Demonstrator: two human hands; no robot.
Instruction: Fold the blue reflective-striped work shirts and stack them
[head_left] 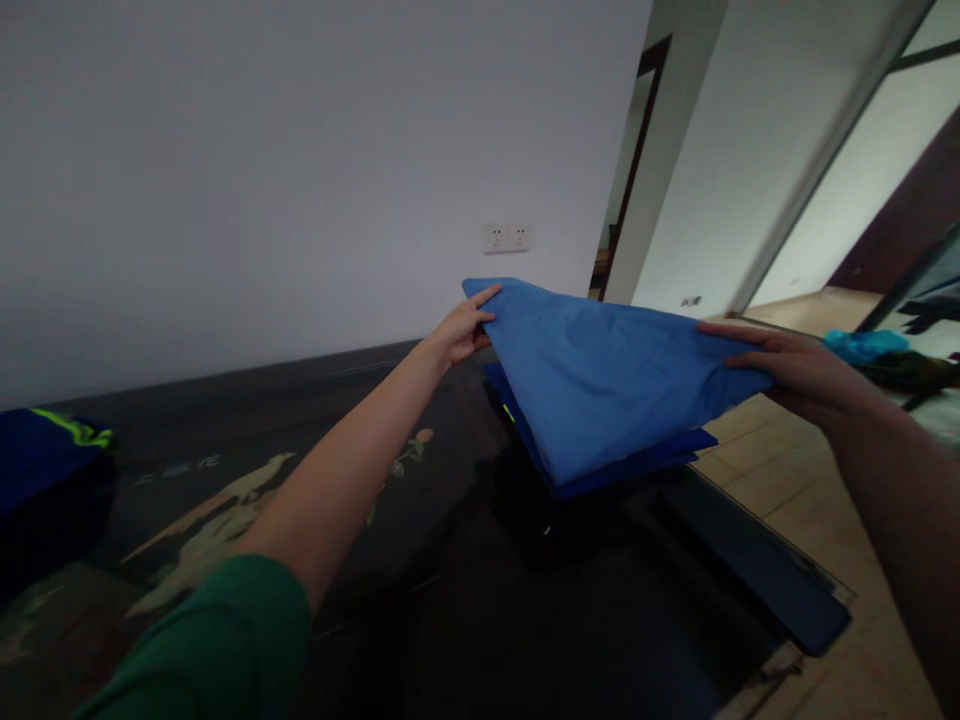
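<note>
A folded light-blue cloth [600,370] is stretched between my two hands above the dark table. My left hand [469,328] pinches its far left corner, fingers on top. At the right, my right hand [802,368] grips the other corner with the fingers laid over the fabric; that thumb is hidden. The cloth's near part droops to a point over a darker blue folded cloth [679,447], which lies on the table beneath it. Whether the two cloths touch is hard to tell.
The black glossy table [465,620] has painted birds and flowers. A dark blue cloth with yellow-green trim [49,450] lies at the left. A long dark flat object [757,570] rests along the right edge. Behind stands a wall with sockets [508,238].
</note>
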